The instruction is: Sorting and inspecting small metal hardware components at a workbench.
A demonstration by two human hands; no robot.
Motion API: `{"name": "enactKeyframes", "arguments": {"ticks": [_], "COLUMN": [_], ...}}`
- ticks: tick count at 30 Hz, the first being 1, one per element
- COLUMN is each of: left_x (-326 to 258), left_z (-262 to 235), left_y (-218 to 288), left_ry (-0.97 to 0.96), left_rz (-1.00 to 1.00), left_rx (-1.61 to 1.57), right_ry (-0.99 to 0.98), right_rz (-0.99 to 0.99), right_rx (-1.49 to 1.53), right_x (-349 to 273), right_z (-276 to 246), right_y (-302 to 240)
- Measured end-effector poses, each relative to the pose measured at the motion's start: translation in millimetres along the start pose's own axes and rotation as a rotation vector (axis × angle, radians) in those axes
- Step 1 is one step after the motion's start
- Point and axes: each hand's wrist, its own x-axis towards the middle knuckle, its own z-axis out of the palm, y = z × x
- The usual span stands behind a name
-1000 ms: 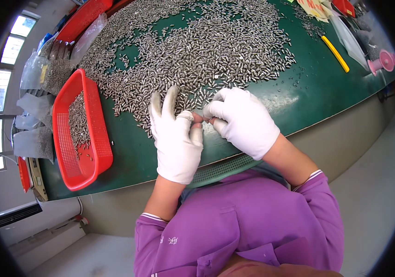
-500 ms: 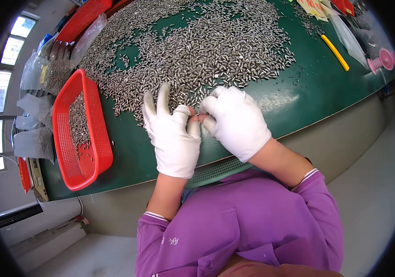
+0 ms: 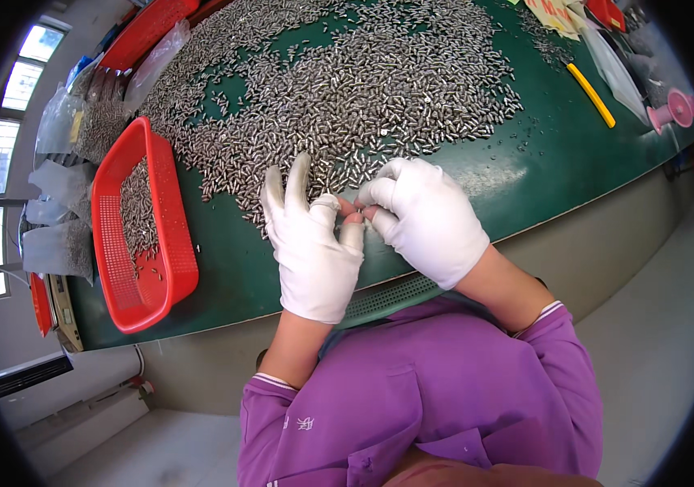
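While both my gloved hands met at the near edge of the heap of small metal pins (image 3: 347,89) on the green table (image 3: 574,162), my left hand (image 3: 312,243) lay with fingers spread, thumb and forefinger pinched toward my right hand (image 3: 426,217), whose fingertips were closed; whether on a pin, I could not tell. Red basket (image 3: 140,231), part-filled with pins, stood left.
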Motion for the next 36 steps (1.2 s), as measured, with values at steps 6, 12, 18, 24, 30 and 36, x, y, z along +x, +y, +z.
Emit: {"name": "enactKeyframes", "arguments": {"ticks": [6,12,18,24,30,36], "left_x": [-1,-3,-4,-5,-6,-15], "left_z": [-1,0,0,0,-10,-39], "left_y": [0,-1,-2,-2,6,12], "left_ry": [-0.022,-0.014,-0.009,0.006,-0.06,-0.397], "left_rz": [-0.006,-0.01,-0.003,0.015,0.038,0.321], "left_rx": [-0.015,-0.016,-0.023,-0.026,-0.024,-0.24], "right_ry": [-0.004,0.004,-0.012,-0.036,-0.09,-0.348], "right_rz": [0.011,0.022,0.03,0.022,-0.041,-0.259], "right_rx": [-0.009,-0.002,0.006,0.003,0.014,0.12], "right_x": [0,0,1,2,-4,-25], "right_z": [1,-1,-1,-3,-9,-40], "right_y": [0,-2,0,0,4,13]}}
